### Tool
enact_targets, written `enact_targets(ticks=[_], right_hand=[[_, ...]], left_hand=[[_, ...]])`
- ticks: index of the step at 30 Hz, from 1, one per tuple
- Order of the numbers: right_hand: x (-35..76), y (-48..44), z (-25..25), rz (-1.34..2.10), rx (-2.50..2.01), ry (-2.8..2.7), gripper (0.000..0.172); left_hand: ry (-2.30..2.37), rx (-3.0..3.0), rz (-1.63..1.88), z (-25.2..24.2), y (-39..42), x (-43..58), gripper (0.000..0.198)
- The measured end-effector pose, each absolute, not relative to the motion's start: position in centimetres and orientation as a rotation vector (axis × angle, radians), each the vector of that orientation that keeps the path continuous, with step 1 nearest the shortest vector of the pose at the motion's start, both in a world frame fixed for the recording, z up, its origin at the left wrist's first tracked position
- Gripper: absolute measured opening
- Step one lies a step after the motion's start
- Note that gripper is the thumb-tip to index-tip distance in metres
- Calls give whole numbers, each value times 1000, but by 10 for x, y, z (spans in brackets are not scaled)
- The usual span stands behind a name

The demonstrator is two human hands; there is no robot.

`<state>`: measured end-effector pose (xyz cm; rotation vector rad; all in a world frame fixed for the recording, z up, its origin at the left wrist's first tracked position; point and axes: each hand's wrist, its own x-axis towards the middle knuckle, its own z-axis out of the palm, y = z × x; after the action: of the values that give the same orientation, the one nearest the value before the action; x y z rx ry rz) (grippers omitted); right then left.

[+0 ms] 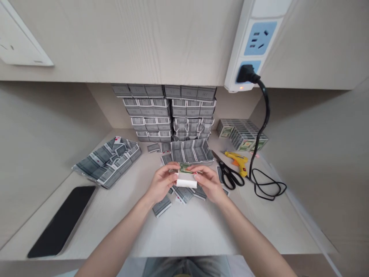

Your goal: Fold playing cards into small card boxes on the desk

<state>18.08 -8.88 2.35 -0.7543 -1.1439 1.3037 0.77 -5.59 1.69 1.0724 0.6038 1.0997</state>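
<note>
Both hands grip a small playing card box (186,180) in front of my chest, its white flap toward me and green print on its far side. My left hand (163,180) pinches its left end between thumb and fingers. At the right end, my right hand (210,181) holds it the same way, with a bit of red showing by the thumb. Beneath the hands lie several grey-patterned playing cards (184,193), partly covered. Just beyond stands an open tray made of cards (191,151). A small stack of cards (162,206) lies below my left hand.
Black-handled scissors (230,177) and a yellow glue gun (238,161) lie right; its cord rises to a power strip (250,50). Card-built blocks (150,107) are stacked behind. Green-printed boxes (245,132) stand back right. Left are a card-filled tray (121,175) and black flat device (63,221).
</note>
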Motion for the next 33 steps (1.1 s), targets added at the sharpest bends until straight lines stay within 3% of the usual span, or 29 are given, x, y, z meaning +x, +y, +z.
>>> enact_targets(ticks=[5, 7, 14, 21, 29, 33], right_hand=[[182, -92, 24, 1453, -635, -1075, 13], [182, -92, 23, 1488, -612, -1075, 14], [181, -90, 23, 1432, -661, -1169, 21], [182, -89, 20, 1380, -696, -1238, 28], [180, -90, 26, 1291, -664, -1414, 30], [175, -92, 28, 1326, -682, -1369, 48]], left_hand=[[490, 1014, 927, 21, -60, 11, 74], [478, 1023, 937, 21, -60, 11, 82], [481, 1105, 934, 18, -55, 6, 69], [565, 1125, 1032, 18, -57, 9, 71], [630, 1019, 847, 25, -58, 6, 41], [737, 1019, 886, 28, -57, 5, 44]])
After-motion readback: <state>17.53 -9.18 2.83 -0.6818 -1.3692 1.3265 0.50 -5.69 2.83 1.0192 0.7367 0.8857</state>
